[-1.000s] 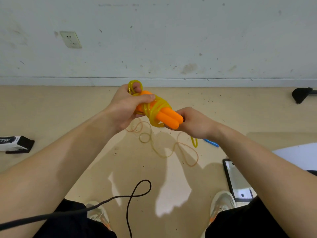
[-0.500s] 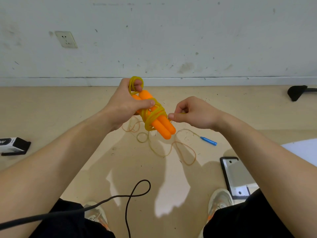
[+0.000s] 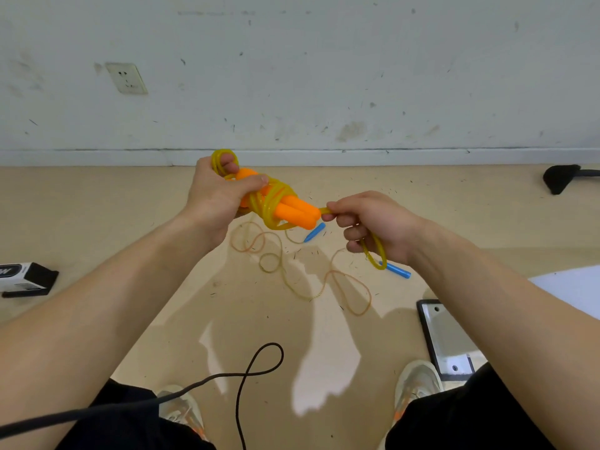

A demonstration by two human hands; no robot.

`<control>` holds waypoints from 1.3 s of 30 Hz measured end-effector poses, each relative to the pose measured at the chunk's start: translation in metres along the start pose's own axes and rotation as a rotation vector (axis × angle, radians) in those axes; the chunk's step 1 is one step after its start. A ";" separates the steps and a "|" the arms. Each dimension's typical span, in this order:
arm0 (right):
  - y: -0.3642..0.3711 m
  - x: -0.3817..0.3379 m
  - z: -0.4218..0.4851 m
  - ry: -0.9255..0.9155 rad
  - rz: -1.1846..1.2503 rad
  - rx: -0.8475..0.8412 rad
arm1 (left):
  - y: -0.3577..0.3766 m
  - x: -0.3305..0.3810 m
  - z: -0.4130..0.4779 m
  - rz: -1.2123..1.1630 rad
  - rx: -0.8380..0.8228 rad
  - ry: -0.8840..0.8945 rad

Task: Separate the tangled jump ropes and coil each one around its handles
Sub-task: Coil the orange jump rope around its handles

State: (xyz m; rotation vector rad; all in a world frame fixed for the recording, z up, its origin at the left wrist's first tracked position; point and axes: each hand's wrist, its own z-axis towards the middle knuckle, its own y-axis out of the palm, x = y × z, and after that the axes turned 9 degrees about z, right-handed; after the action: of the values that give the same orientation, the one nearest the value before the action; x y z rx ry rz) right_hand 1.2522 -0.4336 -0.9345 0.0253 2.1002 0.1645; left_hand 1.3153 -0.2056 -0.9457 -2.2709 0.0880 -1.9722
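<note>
L hand [image 3: 214, 196] clenched round orange plastic handles [image 3: 292, 211], the pair held side by side, thumb pressed across the top, free ends pointing twd R hand. Wound round mid-handles in several turns: yellow translucent rope [image 3: 276, 203]. A small loop of it stands up at far end of L fist, w/ a fingertip showing inside it

R hand [image 3: 373, 225] just beside handle tips: thumb + index pinch the rope's free run right at the tips, other fingers curled. Rope goes through the fist and hangs out below as a short doubled loop. Whole bundle is in the air btwn both hands, above the floor

On tan floor [image 3: 97, 203] under the hands: thin pale amber cord [image 3: 324, 287], lying loose in loops and curls, not coiled. First blue plastic handle [image 3: 314, 232] lies just under the orange tips in view. Second blue plastic handle [image 3: 397, 271] lies by R wrist, its end crossed by the hanging yellow loop. The 2 are apart

Also seen: black cable [image 3: 253, 371] looping btwn pale shoes [image 3: 418, 381]; black-and-white box [image 3: 26, 277] at L edge; metal plate in black frame [image 3: 444, 339] at R; wall socket [image 3: 127, 78] on scuffed white wall; dark object [image 3: 558, 177] far R, unclear what
</note>
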 end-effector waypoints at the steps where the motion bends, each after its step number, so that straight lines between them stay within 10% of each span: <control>1: 0.002 0.002 0.000 0.033 0.062 0.014 | 0.000 -0.001 0.000 0.003 0.036 0.004; 7: 0.011 0.002 -0.001 0.190 0.299 0.049 | 0.013 -0.009 -0.004 -0.008 0.156 0.032; 39: 0.022 0.012 0.004 -0.412 -1.074 0.136 | 0.022 -0.019 -0.029 0.221 0.302 0.199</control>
State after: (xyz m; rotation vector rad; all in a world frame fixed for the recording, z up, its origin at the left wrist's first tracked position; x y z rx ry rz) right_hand 1.2482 -0.4100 -0.9442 -0.8887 1.4700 -0.5805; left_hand 1.2852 -0.2268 -0.9632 -1.7959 0.0531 -1.9393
